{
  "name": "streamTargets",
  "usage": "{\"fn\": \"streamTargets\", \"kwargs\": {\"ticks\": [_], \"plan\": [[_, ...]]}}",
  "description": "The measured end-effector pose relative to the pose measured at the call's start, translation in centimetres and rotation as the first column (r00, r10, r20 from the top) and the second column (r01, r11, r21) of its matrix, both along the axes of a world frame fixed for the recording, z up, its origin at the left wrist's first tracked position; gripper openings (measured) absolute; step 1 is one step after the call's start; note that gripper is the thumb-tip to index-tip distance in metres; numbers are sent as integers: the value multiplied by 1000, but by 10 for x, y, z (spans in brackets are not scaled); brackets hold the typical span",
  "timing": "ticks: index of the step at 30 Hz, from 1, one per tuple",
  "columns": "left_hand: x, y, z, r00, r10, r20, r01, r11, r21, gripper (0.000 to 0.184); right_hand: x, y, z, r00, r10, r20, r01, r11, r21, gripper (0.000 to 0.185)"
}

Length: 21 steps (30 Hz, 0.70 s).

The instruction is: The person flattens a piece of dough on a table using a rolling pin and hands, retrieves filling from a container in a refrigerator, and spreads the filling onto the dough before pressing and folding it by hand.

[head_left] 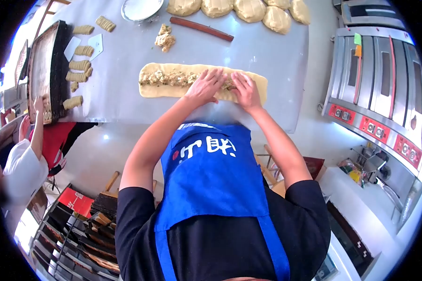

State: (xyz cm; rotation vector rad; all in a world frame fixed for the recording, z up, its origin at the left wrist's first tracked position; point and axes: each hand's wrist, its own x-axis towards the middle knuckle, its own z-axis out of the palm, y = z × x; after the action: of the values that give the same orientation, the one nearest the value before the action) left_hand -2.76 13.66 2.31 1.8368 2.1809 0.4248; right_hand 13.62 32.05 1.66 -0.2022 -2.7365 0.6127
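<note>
A long flat strip of dough (166,93) lies across the table in front of me, with a line of crumbly filling (171,78) along its middle. My left hand (205,87) rests over the filling right of the strip's centre, its fingers stretched out and pointing away from me. Beside it, my right hand (246,90) lies on the filling toward the right end, fingers extended. Both palms face down, and what is under them is hidden. A small heap of filling (164,39) sits beyond the strip, next to a brown rolling stick (201,28).
Several dough balls (249,9) and a white bowl (142,7) line the far side. At the left are ridged pastries (80,64), white scrapers (95,46), a dark-edged tray (57,70) and a co-worker's hand (39,104). Ovens (377,77) stand at the right.
</note>
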Motion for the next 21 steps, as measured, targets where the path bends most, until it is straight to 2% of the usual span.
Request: {"fn": "streamTargets", "kwargs": {"ticks": [1, 3, 5, 8, 10, 12, 14, 15, 17, 18, 19, 21], "plan": [[-1, -6, -2, 995, 16, -94, -10, 998, 61, 93, 3, 3, -10, 1000, 8, -2, -8, 1000, -5, 55], [-5, -7, -14, 998, 13, -59, -10, 998, 59, 91, 17, 13, -26, 997, 25, 77, -35, 989, 142, 55], [-8, -1, -28, 1000, 8, -22, -6, 998, 70, 90, 15, 14, -24, 997, 20, 78, -30, 991, 132, 54], [-4, 4, -43, 996, 84, -34, -80, 989, 125, 70, 10, 11, -10, 995, 7, 98, -16, 996, 87, 55], [-1, 5, -54, 993, 92, -69, -79, 983, 168, 68, 15, 7, -7, 997, -32, 74, 33, 999, -8, 61], [4, 3, -61, 990, 99, -104, -75, 975, 208, 67, 21, 7, -11, 993, -25, 114, 20, 999, 39, 65], [13, 6, -63, 952, 115, -282, -90, 991, 100, 72, 27, 12, -19, 989, -23, 149, 10, 996, 91, 68], [17, 6, -48, 952, 114, -284, -88, 991, 100, 72, 25, 9, -15, 990, -38, 136, 25, 996, 90, 71], [27, -3, -5, 977, 172, -129, -168, 985, 45, 83, 21, -3, -10, 991, -56, 119, 47, 996, 80, 74], [32, -10, -10, 986, 157, -60, -157, 988, 13, 93, 18, -11, -8, 989, 27, 148, -36, 998, 59, 75], [31, -13, -17, 987, 150, -61, -149, 989, 7, 93, 16, -18, -7, 978, 108, 176, -116, 993, 36, 77], [28, -17, -23, 973, 116, -199, -122, 992, -20, 97, 17, -25, -9, 966, 128, 225, -139, 990, 34, 79]]}}
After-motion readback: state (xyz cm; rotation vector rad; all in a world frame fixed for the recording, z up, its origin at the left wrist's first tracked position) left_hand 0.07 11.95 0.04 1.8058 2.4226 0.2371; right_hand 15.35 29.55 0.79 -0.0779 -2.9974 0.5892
